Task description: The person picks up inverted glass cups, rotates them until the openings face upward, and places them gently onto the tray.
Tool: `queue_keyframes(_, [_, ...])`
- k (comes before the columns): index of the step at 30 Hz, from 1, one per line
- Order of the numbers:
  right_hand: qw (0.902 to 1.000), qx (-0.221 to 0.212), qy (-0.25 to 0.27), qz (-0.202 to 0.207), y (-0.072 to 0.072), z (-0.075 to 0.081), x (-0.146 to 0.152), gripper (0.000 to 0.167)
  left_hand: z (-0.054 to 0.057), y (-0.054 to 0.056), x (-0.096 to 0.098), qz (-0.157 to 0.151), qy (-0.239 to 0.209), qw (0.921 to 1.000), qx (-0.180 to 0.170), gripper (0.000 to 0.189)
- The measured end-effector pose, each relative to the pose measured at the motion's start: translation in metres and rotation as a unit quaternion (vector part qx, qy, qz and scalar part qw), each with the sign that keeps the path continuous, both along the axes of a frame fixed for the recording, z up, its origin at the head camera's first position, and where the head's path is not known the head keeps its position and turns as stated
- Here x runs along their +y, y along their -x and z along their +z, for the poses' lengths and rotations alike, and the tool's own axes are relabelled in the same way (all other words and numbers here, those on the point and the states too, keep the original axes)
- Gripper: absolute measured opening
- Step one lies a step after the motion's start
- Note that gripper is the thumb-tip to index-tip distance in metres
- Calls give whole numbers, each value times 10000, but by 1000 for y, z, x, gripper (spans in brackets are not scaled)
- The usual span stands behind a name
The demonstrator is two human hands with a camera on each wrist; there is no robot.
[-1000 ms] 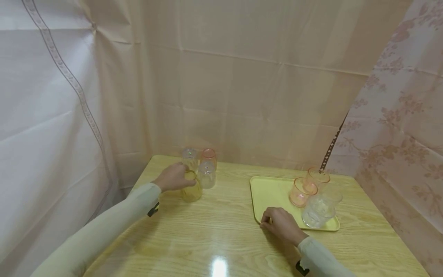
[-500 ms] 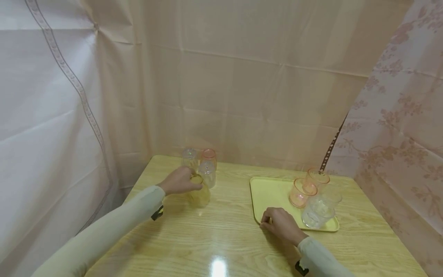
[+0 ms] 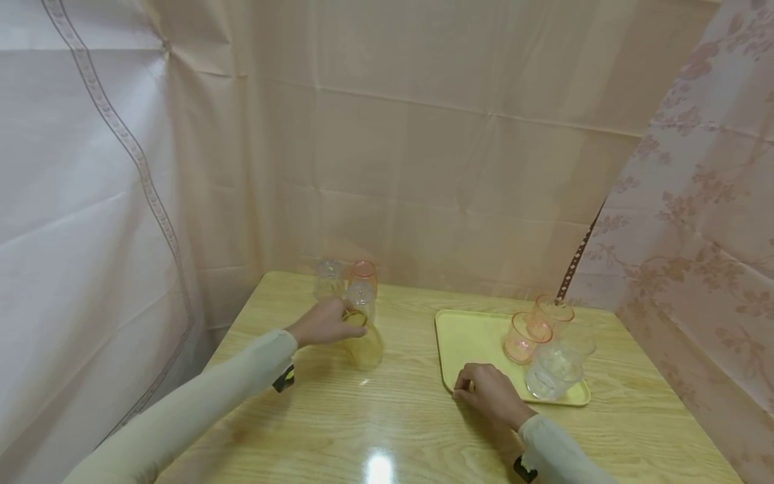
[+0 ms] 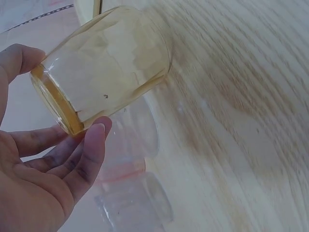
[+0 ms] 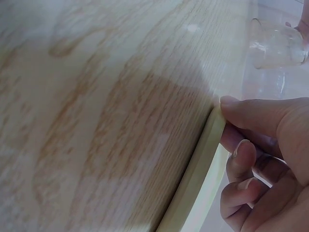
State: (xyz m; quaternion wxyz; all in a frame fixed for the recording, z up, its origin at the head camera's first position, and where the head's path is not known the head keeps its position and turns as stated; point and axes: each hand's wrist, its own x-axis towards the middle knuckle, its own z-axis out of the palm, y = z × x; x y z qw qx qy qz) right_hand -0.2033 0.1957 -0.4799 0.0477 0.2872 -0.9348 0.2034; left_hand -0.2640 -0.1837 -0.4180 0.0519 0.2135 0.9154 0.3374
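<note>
Head view: left hand [image 3: 323,323] grips the yellow glass [image 3: 363,343], best carried level; right hand [image 3: 492,393] apparently pinches the tray [image 3: 471,336] rim.

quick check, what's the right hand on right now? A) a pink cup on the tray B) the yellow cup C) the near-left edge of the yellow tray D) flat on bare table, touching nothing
C: the right hand pinches the edge of the yellow tray, thumb on the rim in the right wrist view, while the left hand holds the yellow cup.
</note>
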Motion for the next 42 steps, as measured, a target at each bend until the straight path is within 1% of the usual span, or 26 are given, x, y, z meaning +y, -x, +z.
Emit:
queue_keyframes(5, [10000,-66,-24,-33,0,0,-1,18,-5,1,5,22,-111,9998,-141,34])
queue_keyframes(7, [10000,-62,-19,-20,1,0,-1,18,-4,1,7,34,-165,9996,-216,34])
queue_keyframes(12, [10000,-64,-39,-21,1,1,-2,17,-3,-2,13,50,-396,9987,-315,42])
queue_keyframes(14, [9999,-80,-53,-31,1,0,-2,17,-4,-2,15,95,-456,9985,-292,49])
queue_keyframes(17, [9999,-133,-55,-50,1,0,-2,17,-6,-3,18,193,-472,9984,-249,57])
queue_keyframes(19, [9998,-186,-36,-71,1,0,-2,17,-6,-5,21,255,-454,9984,-220,57])
queue_keyframes(23, [9996,-262,-4,-122,0,-1,-1,17,-6,-8,26,316,-445,9981,-297,54])
queue_keyframes(27, [9996,-262,-15,-101,1,-1,-1,16,-8,-6,30,342,-406,9980,-353,58])
queue_keyframes(31, [9996,-288,8,-27,2,0,0,15,-7,-5,34,329,-504,9973,-428,62])
queue_keyframes(38, [9987,-444,244,81,5,2,0,8,-8,-6,41,314,-742,9946,-649,68])
queue_keyframes(42, [9960,-739,498,106,7,3,-3,4,-10,-6,46,288,-849,9928,-797,69])
